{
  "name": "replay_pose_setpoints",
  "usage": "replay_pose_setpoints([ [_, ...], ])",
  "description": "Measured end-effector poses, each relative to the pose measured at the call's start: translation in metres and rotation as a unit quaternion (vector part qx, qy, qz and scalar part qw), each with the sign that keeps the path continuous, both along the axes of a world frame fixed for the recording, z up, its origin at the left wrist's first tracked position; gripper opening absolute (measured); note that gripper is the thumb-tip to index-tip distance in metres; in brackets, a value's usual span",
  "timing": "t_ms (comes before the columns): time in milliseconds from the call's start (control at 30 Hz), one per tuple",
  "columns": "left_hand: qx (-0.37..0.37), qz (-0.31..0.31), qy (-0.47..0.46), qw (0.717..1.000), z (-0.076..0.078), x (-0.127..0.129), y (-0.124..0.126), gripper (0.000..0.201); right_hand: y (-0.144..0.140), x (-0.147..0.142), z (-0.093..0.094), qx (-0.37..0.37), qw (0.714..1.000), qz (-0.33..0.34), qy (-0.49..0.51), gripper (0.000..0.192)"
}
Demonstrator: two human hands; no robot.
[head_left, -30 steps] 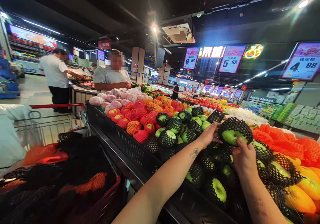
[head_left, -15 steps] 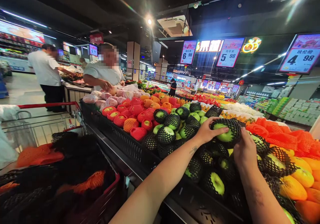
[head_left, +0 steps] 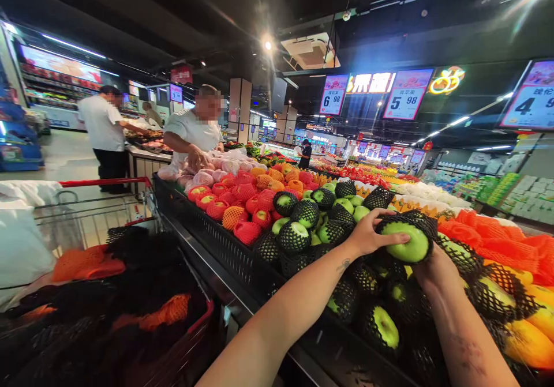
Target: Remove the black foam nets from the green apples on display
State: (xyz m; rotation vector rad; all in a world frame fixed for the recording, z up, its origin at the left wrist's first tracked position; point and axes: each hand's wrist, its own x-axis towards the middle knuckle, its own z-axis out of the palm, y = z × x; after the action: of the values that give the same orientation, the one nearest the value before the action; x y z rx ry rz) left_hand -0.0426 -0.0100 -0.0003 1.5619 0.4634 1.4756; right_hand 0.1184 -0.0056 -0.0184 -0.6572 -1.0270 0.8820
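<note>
A green apple (head_left: 409, 245) with a black foam net partly around it is held between my two hands above the display. My left hand (head_left: 372, 234) grips its left side, the thumb lying across the bare green skin. Under the right side is my right hand (head_left: 437, 271), closed around the apple and net; most of its fingers are hidden behind. Several netted green apples (head_left: 294, 236) lie below and to the left, in the black crate (head_left: 220, 254).
At left stands a shopping cart (head_left: 110, 181) filled with black and orange foam nets (head_left: 89, 263). Red-netted apples (head_left: 246, 192) lie farther left, orange fruit (head_left: 530, 341) at right. A person in white (head_left: 197, 133) reaches into wrapped fruit across the display.
More bare green skin of the apple faces me, and its net sits farther back. My right hand has turned and moved lower under the apple. The view has swung slightly left.
</note>
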Motion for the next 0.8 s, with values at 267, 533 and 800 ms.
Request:
replay_pose_setpoints([
  [267, -0.031, 0.142, -0.020, 0.989, -0.001, -0.001, 0.005, 0.084, -0.039, -0.018, 0.019, 0.115, 0.959, -0.229, -0.121, 0.040],
  [533, -0.064, 0.144, -0.037, 0.987, -0.001, 0.000, 0.008, 0.070, -0.038, -0.025, 0.015, 0.162, 0.924, -0.111, -0.329, 0.105],
  [800, -0.139, -0.087, 0.007, 0.986, 0.008, -0.005, 0.014, 0.059, -0.048, -0.025, 0.019, 0.086, 0.880, -0.341, -0.320, 0.097],
])
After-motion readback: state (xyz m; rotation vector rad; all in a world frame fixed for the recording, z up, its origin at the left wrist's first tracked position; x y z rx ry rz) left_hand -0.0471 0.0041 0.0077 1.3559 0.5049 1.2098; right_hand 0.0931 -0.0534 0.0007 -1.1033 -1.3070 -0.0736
